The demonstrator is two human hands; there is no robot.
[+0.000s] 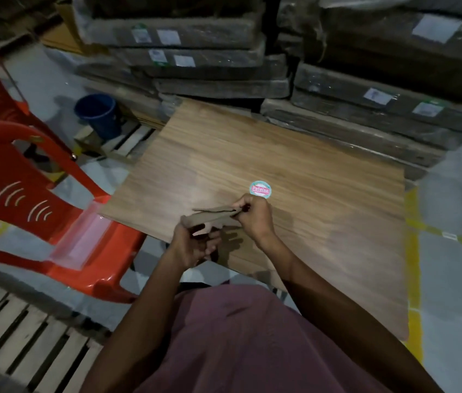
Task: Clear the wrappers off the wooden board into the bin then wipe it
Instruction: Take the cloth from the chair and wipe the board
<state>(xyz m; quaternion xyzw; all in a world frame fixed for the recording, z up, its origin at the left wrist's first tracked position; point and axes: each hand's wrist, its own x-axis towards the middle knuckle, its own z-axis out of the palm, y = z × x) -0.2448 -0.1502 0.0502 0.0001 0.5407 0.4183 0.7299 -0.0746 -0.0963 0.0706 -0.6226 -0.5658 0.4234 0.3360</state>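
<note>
- Head view: both hands hold a brown wrapper strip [213,215] just above the wooden board's [323,194] near-left edge — left hand [193,245] curled round one end, right hand [255,214] pinching the other.
- Round sticker [260,189] lies on the board just beyond the right hand.
- Blue bin [99,114] stands off the board's far-left corner.

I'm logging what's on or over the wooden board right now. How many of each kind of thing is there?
Brown paper strip, held above the board by the left hand and right hand: 1
Round sticker lying on the wooden board: 1
Total: 2
The blue bin stands on the floor, off the board.
</note>
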